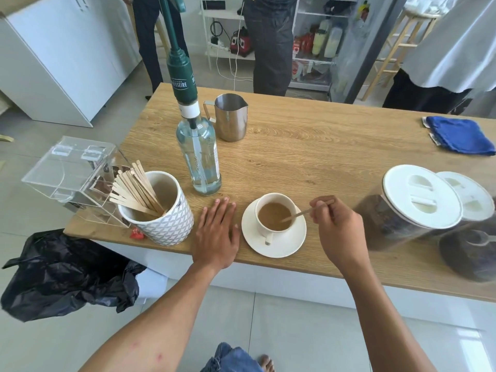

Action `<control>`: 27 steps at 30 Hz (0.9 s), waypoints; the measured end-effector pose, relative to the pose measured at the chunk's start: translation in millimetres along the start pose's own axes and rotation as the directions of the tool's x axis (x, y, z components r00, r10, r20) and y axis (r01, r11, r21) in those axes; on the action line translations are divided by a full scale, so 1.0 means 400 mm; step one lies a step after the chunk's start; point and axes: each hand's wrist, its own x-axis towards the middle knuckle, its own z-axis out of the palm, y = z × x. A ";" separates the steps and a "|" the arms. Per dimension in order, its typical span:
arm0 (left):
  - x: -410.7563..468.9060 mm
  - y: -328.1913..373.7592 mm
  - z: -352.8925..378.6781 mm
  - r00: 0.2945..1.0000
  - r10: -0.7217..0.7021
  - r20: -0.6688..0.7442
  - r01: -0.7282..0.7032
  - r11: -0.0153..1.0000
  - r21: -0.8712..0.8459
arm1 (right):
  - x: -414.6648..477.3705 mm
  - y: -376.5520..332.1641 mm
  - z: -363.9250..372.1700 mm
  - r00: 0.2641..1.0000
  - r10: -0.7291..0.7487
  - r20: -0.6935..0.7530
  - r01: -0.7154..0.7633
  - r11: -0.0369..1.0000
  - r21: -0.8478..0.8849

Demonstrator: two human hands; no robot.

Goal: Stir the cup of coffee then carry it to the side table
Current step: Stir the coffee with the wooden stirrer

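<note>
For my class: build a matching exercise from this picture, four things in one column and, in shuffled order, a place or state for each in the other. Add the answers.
Things
1. coffee cup
2. blue cloth
3. steel jug
4. right hand

Places or states
A. far right of the counter
B. pinching the wooden stirrer
C. on the white saucer
D. just behind the pump bottle

Pairs: 1-C, 2-A, 3-D, 4-B

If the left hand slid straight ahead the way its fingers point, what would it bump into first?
Probably the glass bottle with the green pump. It stands just past the fingertips of the left hand, which lies flat on the table. The coffee cup sits right of that line.
</note>
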 end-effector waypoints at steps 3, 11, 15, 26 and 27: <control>0.000 -0.002 0.001 1.000 -0.005 -0.005 0.005 1.000 -0.013 | 0.002 -0.007 0.005 0.997 -0.024 0.073 0.023 1.000 0.015; 0.000 0.000 -0.002 1.000 -0.008 0.006 0.008 1.000 -0.005 | 0.011 -0.012 0.006 0.996 -0.014 0.093 0.014 1.000 0.002; -0.002 0.001 -0.001 1.000 -0.007 -0.001 0.007 1.000 -0.005 | 0.014 -0.005 0.004 0.999 0.018 0.045 -0.019 1.000 0.015; -0.003 -0.001 0.000 1.000 -0.011 -0.003 0.011 1.000 -0.007 | 0.004 0.003 0.007 1.000 0.006 0.022 -0.006 1.000 0.023; -0.003 -0.001 0.000 1.000 -0.011 -0.004 0.011 1.000 -0.010 | 0.002 0.003 0.009 0.999 0.007 0.047 -0.008 1.000 0.021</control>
